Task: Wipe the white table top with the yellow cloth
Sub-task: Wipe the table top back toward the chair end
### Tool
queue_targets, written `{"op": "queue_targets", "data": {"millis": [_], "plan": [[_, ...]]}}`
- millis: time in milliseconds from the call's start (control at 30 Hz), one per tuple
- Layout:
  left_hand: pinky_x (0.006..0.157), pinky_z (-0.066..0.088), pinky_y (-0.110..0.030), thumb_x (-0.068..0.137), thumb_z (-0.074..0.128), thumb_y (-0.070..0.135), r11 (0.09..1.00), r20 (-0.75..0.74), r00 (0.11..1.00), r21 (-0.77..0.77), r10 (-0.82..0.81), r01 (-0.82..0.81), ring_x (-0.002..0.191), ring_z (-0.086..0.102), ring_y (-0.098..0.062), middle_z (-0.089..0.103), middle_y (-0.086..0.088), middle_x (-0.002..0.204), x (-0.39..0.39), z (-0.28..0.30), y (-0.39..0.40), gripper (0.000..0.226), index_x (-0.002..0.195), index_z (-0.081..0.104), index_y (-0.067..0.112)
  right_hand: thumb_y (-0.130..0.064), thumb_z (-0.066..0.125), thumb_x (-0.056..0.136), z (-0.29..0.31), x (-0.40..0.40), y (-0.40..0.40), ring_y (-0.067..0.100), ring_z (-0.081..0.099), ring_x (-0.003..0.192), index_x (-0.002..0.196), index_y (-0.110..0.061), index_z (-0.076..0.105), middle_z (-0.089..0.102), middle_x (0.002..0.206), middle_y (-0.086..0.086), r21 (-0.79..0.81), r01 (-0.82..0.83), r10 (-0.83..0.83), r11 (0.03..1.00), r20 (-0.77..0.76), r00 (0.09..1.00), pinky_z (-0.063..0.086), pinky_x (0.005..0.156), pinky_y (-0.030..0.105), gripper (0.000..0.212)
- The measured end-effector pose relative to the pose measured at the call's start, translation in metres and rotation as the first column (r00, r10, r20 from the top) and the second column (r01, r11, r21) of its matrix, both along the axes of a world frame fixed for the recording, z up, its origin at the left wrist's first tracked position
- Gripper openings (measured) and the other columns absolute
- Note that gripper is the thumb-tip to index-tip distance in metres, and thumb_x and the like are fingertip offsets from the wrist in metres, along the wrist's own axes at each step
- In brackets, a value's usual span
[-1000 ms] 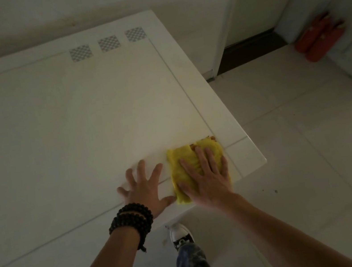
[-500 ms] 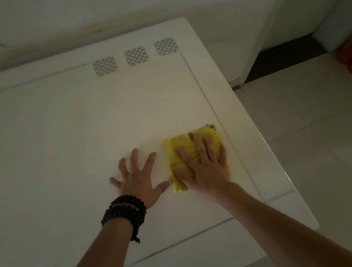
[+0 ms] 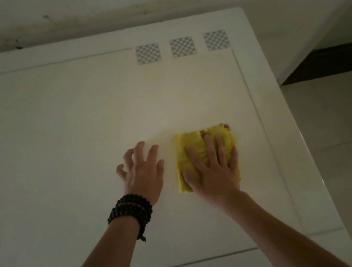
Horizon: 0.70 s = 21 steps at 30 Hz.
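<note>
Since the earlier frames, the cloth (image 3: 199, 150) and both hands have been carried away from the near right corner of the desk (image 3: 52, 131), farther onto the inner panel; the shoe and trouser leg seen below the edge are now out of view.

In the head view, the folded yellow cloth is pressed flat on the desk under the right hand (image 3: 214, 171), whose fingers (image 3: 211, 148) are spread open over it, not clenched. A brownish patch is seen at the cloth's far edge. The left hand (image 3: 142, 169) is set just beside the cloth, apart from it, with fingers loosely curled and grasping nothing. A dark bead bracelet (image 3: 129, 208) is worn at the left wrist. Three checkered squares (image 3: 182, 47) are seen near the desk's far edge. Pale floor (image 3: 349, 149) lies to the right.
</note>
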<state>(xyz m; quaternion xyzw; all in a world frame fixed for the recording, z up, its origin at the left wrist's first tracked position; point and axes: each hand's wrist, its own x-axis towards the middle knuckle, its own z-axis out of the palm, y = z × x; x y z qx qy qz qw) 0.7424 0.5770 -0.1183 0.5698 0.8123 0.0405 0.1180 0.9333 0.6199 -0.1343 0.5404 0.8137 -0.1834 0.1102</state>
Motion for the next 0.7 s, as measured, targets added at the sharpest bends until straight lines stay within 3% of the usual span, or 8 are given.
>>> {"op": "queue_targets", "data": {"millis": [267,367,467,700], "plan": [[0.107,0.022,-0.057,0.094,0.039,0.057,0.989,-0.009,1.0,-0.143,-0.024,0.023,0.141,0.012,-0.031,0.01,0.0,0.159,-0.017,0.0,-0.011,0.052,0.144,0.031,0.041,-0.076,0.014,0.093,-0.003,-0.057,0.056,0.032,-0.031,0.149,0.156,-0.051,-0.007,-0.029,0.165,0.004,-0.027,-0.007,0.006,1.0,-0.039,0.999,-0.02,0.113,0.065,0.07],[0.106,0.023,-0.057,0.094,0.038,0.057,0.987,-0.043,0.999,-0.158,0.003,-0.009,0.14,0.011,-0.03,0.009,0.0,0.159,-0.034,0.006,-0.017,0.054,0.144,0.031,0.039,-0.078,0.008,0.086,0.001,-0.052,0.013,0.03,-0.034,0.148,0.154,-0.054,-0.01,-0.031,0.164,0.002,-0.027,-0.048,0.047,0.998,-0.047,0.998,-0.018,0.114,0.064,0.074],[0.104,0.027,-0.057,0.092,0.039,0.059,0.983,-0.041,0.999,-0.186,0.007,-0.015,0.14,0.012,-0.029,0.01,0.0,0.158,-0.051,0.007,-0.028,0.058,0.145,0.03,0.038,-0.077,0.013,0.091,0.004,-0.051,-0.026,0.029,-0.041,0.144,0.152,-0.055,-0.014,-0.037,0.161,0.001,-0.064,-0.09,0.09,0.994,-0.006,0.996,-0.021,0.112,0.065,0.07],[0.099,0.035,-0.053,0.09,0.043,0.06,0.975,-0.054,0.997,-0.218,-0.054,0.041,0.139,0.015,-0.03,0.011,0.002,0.159,-0.06,0.01,-0.036,0.061,0.147,0.026,0.042,-0.075,0.017,0.095,0.002,-0.099,0.018,0.031,-0.037,0.146,0.154,-0.053,-0.012,-0.036,0.162,0.0,-0.062,-0.078,0.078,0.995,-0.012,0.997,-0.022,0.112,0.065,0.069]]}}
